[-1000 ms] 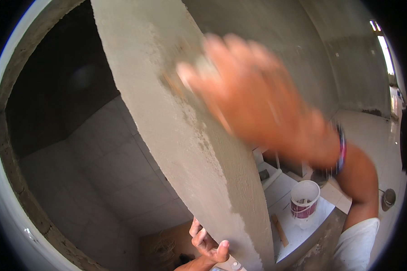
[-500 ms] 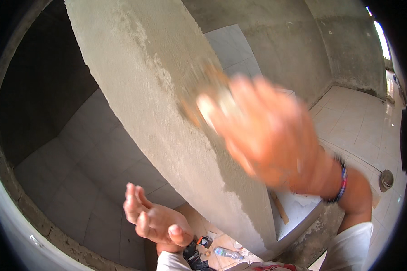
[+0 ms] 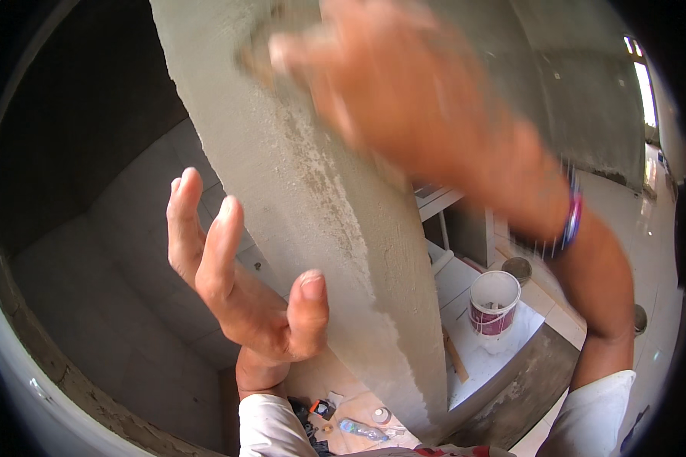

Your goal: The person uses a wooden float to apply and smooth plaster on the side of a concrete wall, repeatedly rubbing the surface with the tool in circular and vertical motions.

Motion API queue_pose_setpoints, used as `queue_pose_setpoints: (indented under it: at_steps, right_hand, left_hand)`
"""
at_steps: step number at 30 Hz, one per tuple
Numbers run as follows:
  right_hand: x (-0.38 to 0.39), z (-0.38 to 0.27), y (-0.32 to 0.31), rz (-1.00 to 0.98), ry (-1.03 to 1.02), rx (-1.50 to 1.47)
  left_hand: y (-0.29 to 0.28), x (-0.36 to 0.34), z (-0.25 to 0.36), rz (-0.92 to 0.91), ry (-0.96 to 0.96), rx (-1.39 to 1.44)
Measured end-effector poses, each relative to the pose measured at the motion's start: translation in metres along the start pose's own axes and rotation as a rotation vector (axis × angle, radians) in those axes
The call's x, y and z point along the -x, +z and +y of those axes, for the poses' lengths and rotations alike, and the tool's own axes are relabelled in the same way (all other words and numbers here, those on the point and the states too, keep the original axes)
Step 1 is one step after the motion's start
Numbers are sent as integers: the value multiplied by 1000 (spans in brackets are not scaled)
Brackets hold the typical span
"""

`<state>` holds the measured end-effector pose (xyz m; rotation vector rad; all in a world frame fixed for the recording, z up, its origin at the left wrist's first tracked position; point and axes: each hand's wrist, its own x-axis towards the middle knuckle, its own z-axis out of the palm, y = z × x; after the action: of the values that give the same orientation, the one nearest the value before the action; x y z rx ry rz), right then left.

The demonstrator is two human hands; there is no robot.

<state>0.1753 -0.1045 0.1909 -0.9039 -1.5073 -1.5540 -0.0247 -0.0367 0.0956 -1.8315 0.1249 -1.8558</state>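
Note:
A grey plastered pillar or wall end (image 3: 282,228) runs diagonally in front of me, with damp, darker plaster and a rough, paler patch along its corner. High on it, my right hand (image 3: 404,84), smeared by motion, is closed round a plastering float (image 3: 255,57). The float is blurred and mostly hidden by the hand; only its brownish edge shows against the plaster. My left hand (image 3: 244,297) is raised, palm up, beside the pillar's left edge, its fingers spread and holding nothing.
Right of the pillar, a white and maroon bucket (image 3: 492,321) stands on a white tiled ledge (image 3: 465,381) near a wooden strip (image 3: 455,354). A plastic bottle (image 3: 363,429) and small items lie on the floor below. A dark tiled recess (image 3: 129,251) opens at left.
My right hand has moved up and left along the pillar with the float. My left hand has risen, its fingers stretched out more. The bucket has come into sight.

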Motion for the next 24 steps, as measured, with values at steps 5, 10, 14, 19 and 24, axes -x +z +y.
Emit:
queue_pose_setpoints:
  at_steps: [5,10,14,19,24]
  right_hand:
    - [-61,22,-80,-444,182,-193]
    - [63,-9,-50,-230,7,-79]
    - [148,-47,-65,-371,27,-121]
    - [96,-29,-45,-193,-117,32]
    - [-47,36,-20,-100,-35,-18]
  left_hand:
    - [21,3,3,-116,-106,-57]
    - [18,10,5,-131,-142,-118]
    - [29,12,2,-108,-131,-15]
    - [16,5,10,-229,-197,64]
    - [20,6,11,-219,-202,63]
